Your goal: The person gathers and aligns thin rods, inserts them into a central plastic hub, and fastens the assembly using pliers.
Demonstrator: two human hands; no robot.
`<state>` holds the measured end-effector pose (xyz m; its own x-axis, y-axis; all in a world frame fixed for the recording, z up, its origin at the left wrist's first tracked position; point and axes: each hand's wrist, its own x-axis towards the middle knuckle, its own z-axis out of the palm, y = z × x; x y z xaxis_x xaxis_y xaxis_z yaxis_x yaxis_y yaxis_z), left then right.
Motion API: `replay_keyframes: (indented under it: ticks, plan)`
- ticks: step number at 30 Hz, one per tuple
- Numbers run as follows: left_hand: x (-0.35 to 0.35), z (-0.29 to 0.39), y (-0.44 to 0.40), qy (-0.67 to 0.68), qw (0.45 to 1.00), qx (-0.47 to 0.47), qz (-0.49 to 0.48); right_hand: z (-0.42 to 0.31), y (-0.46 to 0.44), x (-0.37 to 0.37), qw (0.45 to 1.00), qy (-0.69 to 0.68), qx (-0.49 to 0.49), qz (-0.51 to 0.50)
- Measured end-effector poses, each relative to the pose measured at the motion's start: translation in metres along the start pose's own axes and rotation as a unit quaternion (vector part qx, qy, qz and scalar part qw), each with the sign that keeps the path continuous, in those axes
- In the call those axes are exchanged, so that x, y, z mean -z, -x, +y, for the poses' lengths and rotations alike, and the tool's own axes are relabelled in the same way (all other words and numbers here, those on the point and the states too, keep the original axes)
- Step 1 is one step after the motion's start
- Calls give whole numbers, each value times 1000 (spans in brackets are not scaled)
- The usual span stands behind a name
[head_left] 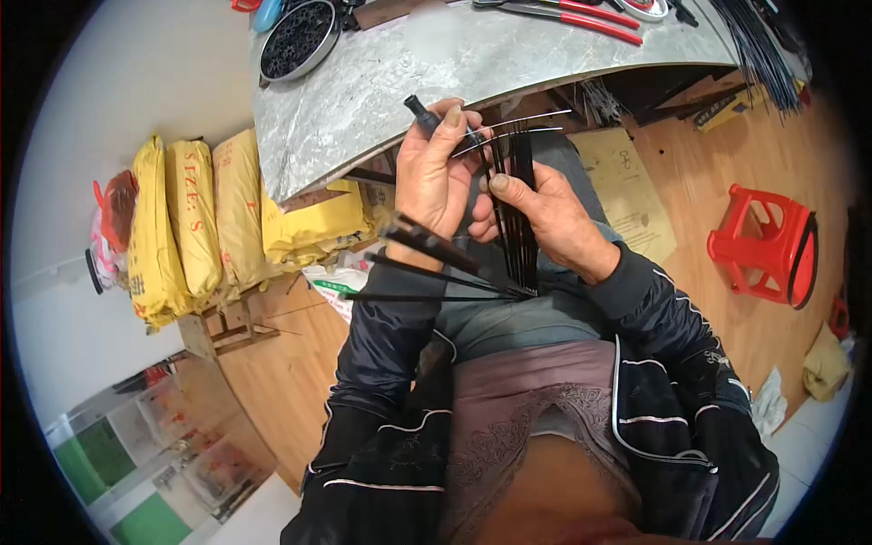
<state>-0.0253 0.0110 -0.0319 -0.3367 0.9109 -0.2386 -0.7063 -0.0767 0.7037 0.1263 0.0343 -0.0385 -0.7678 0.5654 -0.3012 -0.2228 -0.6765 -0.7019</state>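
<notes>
My left hand (434,173) is closed around a dark tapered rod-like piece (421,113), whose narrow end sticks out above the thumb. My right hand (556,216) pinches a bundle of thin black strips (520,195) between thumb and fingers, above my lap. The strips stand upright in the grip and meet low down. More black strips (427,297) fan out to the left, in front of my left forearm. A few thin, shiny pale strands (531,118) cross near my left fingertips; what holds them is hidden.
A grey marble-patterned table (381,100) bears a round dish of small black pieces (298,41) and red-handled cutters (590,20). Long dark strands (758,54) hang off its right edge. Yellow sacks (191,218) stand left; a red stool (761,241) stands right.
</notes>
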Motion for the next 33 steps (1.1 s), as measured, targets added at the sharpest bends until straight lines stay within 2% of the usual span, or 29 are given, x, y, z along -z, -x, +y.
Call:
replay_keyframes:
  ticks: [11, 17, 33]
  plan:
    - [-12, -4, -4, -63, 996, -54, 15, -3, 0, 5, 1000, -14, 12, 6]
    - [-12, -2, -4, -70, 997, -33, 18, -1, -1, 9, 1000, -11, 13, 8]
    - [-17, 3, -2, -103, 993, -49, 9, -2, -1, 7, 1000, 1, 10, 11]
